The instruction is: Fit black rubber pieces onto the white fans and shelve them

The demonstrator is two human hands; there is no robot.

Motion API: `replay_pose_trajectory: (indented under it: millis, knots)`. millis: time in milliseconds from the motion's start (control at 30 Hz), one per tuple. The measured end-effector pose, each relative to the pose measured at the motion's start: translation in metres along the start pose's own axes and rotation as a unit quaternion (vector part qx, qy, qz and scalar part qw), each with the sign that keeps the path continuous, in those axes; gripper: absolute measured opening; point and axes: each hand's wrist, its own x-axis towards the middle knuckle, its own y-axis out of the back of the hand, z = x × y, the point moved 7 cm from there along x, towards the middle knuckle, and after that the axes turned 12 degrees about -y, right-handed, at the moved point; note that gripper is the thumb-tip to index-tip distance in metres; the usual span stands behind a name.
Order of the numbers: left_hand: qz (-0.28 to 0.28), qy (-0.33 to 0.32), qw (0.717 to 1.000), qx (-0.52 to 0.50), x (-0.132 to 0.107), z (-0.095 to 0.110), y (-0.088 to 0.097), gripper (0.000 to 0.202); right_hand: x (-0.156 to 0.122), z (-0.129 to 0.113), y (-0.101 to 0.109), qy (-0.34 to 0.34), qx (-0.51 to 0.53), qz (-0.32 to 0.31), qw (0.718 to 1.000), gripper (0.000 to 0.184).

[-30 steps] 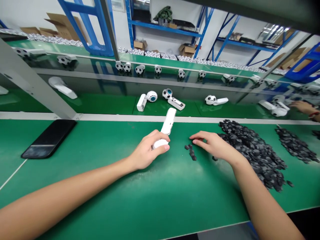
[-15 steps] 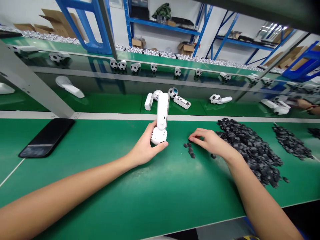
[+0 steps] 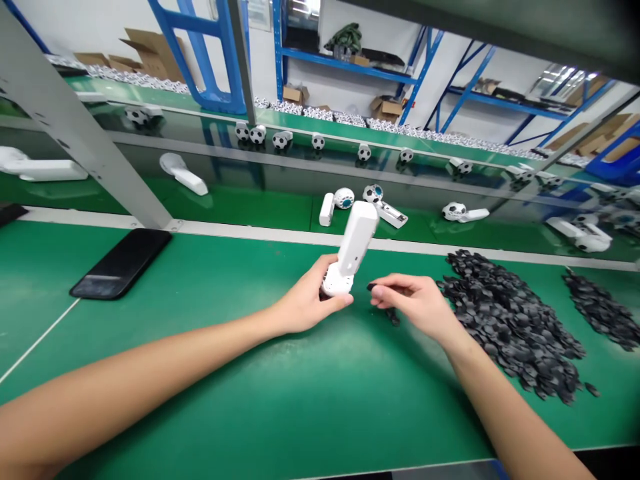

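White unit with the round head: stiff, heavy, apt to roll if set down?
Probably stiff: the white unit stays straight while the left hand grips only its round end. Likely fairly light, since that one hand holds it up at an angle. Set down on the green bench, the rounded head might let it rock or roll.

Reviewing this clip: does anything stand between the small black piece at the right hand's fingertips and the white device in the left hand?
Nothing visible does. The right hand appears to pinch the small black piece, with only a narrow gap across to the white plastic device held in the left hand.
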Motion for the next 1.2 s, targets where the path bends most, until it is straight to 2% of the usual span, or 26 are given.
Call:
replay_pose_trajectory:
  millis: [100,200,367,533,733,967,1100,1200]
  knots:
    - [-0.028,-0.038,0.998,0.051,0.001,0.007,-0.003,0.061,-0.006,-0.002,-0.026,-0.025,0.065,-0.035,0.997,0.028]
    - [-0.058,-0.068,0.992,0.090,0.001,0.013,-0.007,0.059,-0.006,0.003,-0.038,-0.042,0.099,-0.041,0.993,0.029]
    - [-0.081,-0.076,0.988,0.110,-0.001,0.014,-0.011,0.057,-0.003,0.013,-0.046,-0.066,0.101,-0.049,0.991,0.034]
    - [-0.098,-0.079,0.984,0.128,-0.002,0.014,-0.014,0.059,-0.005,0.012,-0.045,-0.080,0.089,-0.034,0.992,0.038]
    - [-0.096,-0.056,0.983,0.145,-0.003,0.009,-0.012,0.056,-0.004,0.017,-0.043,-0.049,0.042,-0.002,0.998,0.035]
    - [-0.092,-0.063,0.984,0.139,-0.004,0.012,-0.012,0.056,-0.001,0.015,-0.043,0.021,-0.045,0.021,0.999,0.034]
    - [-0.087,-0.072,0.984,0.136,-0.003,0.018,-0.011,0.056,0.003,0.012,-0.045,0.039,-0.061,-0.002,0.997,0.035]
    - [-0.090,-0.069,0.988,0.105,-0.003,0.021,-0.012,0.056,-0.002,0.000,-0.047,0.085,-0.090,-0.044,0.991,0.033]
